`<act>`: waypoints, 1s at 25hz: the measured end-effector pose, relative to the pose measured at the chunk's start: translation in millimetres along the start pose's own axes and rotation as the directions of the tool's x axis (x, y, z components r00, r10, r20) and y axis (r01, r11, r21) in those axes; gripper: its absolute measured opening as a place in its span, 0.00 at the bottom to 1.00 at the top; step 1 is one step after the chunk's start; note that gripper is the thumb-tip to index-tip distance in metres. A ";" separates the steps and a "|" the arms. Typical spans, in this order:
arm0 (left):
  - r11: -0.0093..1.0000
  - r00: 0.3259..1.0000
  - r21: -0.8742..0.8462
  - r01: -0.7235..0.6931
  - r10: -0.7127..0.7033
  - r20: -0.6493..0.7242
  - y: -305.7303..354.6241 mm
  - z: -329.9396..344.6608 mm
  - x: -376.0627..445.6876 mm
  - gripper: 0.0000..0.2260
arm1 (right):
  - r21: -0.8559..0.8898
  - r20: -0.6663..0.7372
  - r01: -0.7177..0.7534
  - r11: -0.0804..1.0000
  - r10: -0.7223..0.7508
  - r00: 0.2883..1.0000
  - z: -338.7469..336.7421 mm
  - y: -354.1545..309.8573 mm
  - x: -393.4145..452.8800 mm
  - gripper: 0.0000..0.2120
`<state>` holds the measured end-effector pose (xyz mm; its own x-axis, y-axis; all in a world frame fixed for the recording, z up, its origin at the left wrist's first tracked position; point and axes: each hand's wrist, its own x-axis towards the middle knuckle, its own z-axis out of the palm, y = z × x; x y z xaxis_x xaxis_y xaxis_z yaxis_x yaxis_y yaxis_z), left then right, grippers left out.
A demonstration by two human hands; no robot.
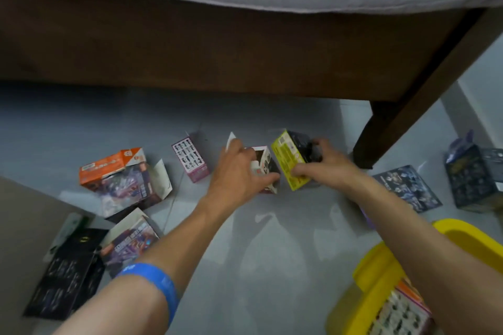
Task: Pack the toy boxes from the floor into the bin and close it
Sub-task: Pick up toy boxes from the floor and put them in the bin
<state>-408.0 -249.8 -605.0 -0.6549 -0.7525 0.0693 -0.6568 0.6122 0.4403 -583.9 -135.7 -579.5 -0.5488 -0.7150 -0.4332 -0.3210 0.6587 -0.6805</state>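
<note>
I've got both arms stretched out over the floor (272, 239) in front of the bed frame (217, 57). My left hand (239, 171) wraps a small black & white box (265, 164), fingers over the top, thumb curled along its near side; its white flap sticks up behind the knuckles. My right hand (318, 163) grips the yellow & black box (288, 160) just beside it, thumb on the yellow face, fingers curled on the dark far end. The 2 boxes sit touching or nearly so, can't tell which.

Other toy boxes lie around: pink box (192, 159) to the left of my left hand, orange box (119, 174) w/ open flap farther left, purple box (130, 239) and flat black box (65, 275) near my left forearm, which wears a blue wristband (152, 280). On the right, 2 dark boxes (408, 190) lie near the bed leg. The yellow bin (381, 275) is bottom right, open, w/ 1 printed box (402, 310) inside.
</note>
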 end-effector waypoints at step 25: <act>0.852 0.849 -0.437 -0.287 0.438 0.295 244.3 55.3 -137.7 0.04 | 0.824 -0.314 0.137 0.550 0.243 0.918 -118.1 238.8 -335.3 0.30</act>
<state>-499.0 16.8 -556.5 -0.9540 -0.2995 -0.0127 -0.2084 0.6321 0.7464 -567.7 288.9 -527.0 -0.8243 -0.4223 -0.3771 0.3846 0.0711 -0.9203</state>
